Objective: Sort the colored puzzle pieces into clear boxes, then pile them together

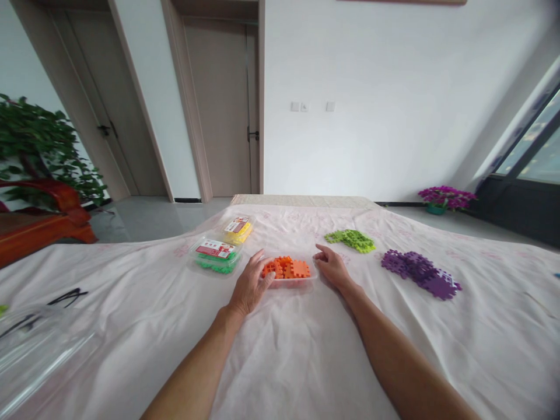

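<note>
A clear plastic box (pixel 292 283) holding orange interlocking plastic pieces (pixel 286 268) sits in front of me on the cloth, its top uncovered. My left hand (pixel 251 284) grips the box's left end, with the thumb over the near rim. At the right end is my right hand (pixel 334 268), fingers apart and partly bent, holding nothing I can see; whether it touches the box I cannot tell. Left of them lie a lidded box of green pieces (pixel 215 261) and, behind it, a lidded box of yellow pieces (pixel 240 231). Loose lime-green pieces (pixel 353 240) and purple pieces (pixel 417 273) lie to the right.
A pinkish-white wrinkled cloth (pixel 301 361) covers the table. Empty clear plastic containers (pixel 44 356) and dark-framed glasses (pixel 67 296) lie at the near left. A red wooden chair (pixel 56 201) stands beyond the left edge, and potted magenta flowers (pixel 446 197) are on the floor at right.
</note>
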A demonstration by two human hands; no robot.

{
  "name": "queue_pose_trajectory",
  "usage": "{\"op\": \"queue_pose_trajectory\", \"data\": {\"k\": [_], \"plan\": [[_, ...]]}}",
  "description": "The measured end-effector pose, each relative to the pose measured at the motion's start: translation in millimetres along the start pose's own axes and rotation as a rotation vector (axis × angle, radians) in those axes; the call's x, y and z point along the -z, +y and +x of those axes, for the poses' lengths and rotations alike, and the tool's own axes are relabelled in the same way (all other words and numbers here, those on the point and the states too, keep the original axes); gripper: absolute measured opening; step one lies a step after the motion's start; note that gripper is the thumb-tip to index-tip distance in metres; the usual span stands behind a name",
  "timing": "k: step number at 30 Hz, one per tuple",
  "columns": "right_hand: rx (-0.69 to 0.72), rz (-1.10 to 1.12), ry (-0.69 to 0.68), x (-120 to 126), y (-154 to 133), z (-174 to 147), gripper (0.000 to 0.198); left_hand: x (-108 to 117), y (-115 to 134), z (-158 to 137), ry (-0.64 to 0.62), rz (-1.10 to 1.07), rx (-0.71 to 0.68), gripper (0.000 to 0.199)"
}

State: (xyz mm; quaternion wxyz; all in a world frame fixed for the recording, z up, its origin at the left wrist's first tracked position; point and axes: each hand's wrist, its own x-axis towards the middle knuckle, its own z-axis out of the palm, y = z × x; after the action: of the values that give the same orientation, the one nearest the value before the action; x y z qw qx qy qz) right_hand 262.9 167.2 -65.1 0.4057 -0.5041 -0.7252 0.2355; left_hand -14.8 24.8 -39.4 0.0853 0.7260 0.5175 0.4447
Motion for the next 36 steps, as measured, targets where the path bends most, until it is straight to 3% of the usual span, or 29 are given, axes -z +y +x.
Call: {"op": "queue_pose_trajectory", "data": {"k": [7, 13, 18, 22, 29, 36], "plan": [[0.066, 0.023, -0.079, -0.8, -23.0, -5.9, 0.040, -0.2, 0.7, -0.4, -0.003, 0.001, 0.003, 0.040], [0.016, 0.253, -0.196, 4.6, -44.4, -16.7, 0.031, 0.6, 1.2, -1.1, 0.008, -0.005, 0.014, 0.042], [-0.024, 0.351, -0.017, 3.9, -38.4, -14.4, 0.035, -0.2, 0.2, -0.9, 0.043, -0.008, 0.019, 0.047], [0.126, 0.331, 0.103, 5.1, -34.6, -12.1, 0.025, -1.0, 0.1, -0.6, 0.136, -0.003, 0.057, 0.053], [0.324, 0.248, 0.091, 2.5, -44.0, -18.5, 0.025, 0.3, 2.8, -3.4, 0.211, 0.096, 0.207, 0.042], [0.188, 0.340, 0.030, 5.1, -56.4, -27.0, 0.024, 5.0, 10.2, -3.4, 0.092, 0.052, 0.392, 0.049]]}}
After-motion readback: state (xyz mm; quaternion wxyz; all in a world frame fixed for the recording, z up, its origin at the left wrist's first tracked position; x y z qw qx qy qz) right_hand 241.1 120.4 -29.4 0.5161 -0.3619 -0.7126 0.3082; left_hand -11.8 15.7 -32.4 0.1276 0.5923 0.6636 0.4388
